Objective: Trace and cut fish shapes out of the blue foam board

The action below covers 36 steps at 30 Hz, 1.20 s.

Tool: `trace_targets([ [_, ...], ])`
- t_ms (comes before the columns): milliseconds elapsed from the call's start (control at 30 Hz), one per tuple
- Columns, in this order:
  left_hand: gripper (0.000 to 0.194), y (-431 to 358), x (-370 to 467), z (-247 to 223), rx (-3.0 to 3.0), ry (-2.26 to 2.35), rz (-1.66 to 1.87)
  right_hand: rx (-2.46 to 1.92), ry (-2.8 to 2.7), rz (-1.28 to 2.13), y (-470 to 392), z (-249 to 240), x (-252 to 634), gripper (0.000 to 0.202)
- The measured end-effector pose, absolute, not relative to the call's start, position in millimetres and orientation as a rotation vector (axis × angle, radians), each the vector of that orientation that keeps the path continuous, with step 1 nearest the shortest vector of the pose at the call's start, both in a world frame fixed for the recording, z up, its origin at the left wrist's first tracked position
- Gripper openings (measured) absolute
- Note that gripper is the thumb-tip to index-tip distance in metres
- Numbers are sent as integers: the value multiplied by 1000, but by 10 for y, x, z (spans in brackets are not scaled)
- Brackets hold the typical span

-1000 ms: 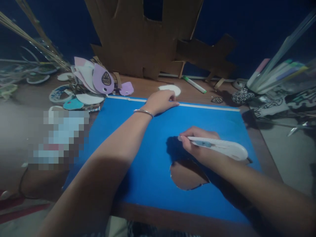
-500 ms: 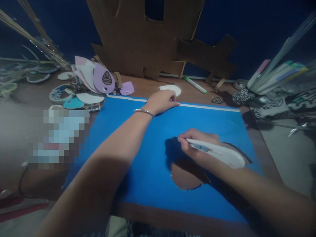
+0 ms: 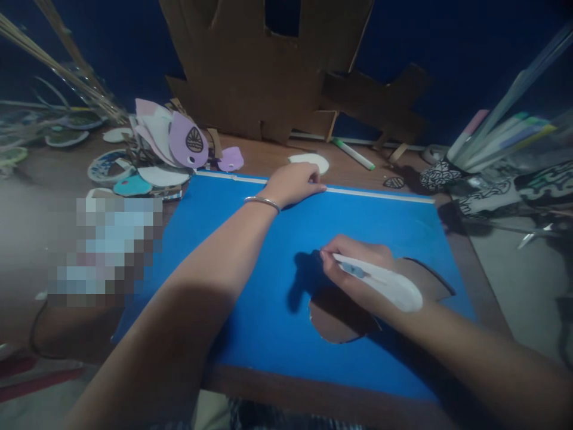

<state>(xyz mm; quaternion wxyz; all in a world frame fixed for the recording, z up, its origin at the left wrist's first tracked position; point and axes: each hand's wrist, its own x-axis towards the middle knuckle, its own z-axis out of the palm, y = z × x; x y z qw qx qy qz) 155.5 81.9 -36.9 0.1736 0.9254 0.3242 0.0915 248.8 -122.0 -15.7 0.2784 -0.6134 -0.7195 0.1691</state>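
A blue foam-like sheet (image 3: 250, 334) with a white strip along its far edge lies on the wooden table. My left hand (image 3: 295, 182), with a silver bangle at the wrist, is closed at that far edge and holds it down. My right hand (image 3: 358, 260) grips a white utility knife (image 3: 385, 286) with a bluish slider. Its blade end points down at the middle of the sheet; the tip is dark and hard to make out. Beside and under this hand, brown shows through a rounded cut-out (image 3: 335, 319) and a second, pointed one (image 3: 427, 278).
Purple fish-shaped cut-outs (image 3: 185, 140) and a turquoise piece (image 3: 133, 185) lie at the far left. A green-capped marker (image 3: 353, 154) and a white piece (image 3: 316, 161) lie behind the sheet. Cardboard (image 3: 268, 77) stands at the back; patterned pen holders (image 3: 441, 178) and scissors (image 3: 537, 236) are right.
The knife's rear end has swung towards me and left, while its front end and my right hand have shifted slightly left. My left hand stays at the sheet's edge.
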Motion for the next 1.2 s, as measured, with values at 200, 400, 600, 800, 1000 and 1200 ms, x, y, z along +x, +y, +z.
trace_targets([
  [200, 28, 816, 1560, -366, 2626, 929, 261, -1686, -1899, 316, -1223, -105, 2500, 21],
  [400, 28, 811, 1554, -364, 2625, 941, 259, -1776, -1738, 199, -1263, -59, 2594, 20],
  [600, 29, 801, 1556, -352, 2622, 950, 255, -1832, -1525, 617, -1181, -42, 2674, 18],
  [800, 29, 795, 1549, -323, 2628, 946, 235, -1527, -1210, 788, -1031, 30, 3075, 11],
  [1000, 31, 807, 1551, -312, 2633, 945, 197, -1504, -935, 832, -955, 117, 3530, 13],
  [1200, 31, 783, 1536, -270, 2665, 927, 181, -1579, -974, 663, -1146, -204, 3578, 15],
])
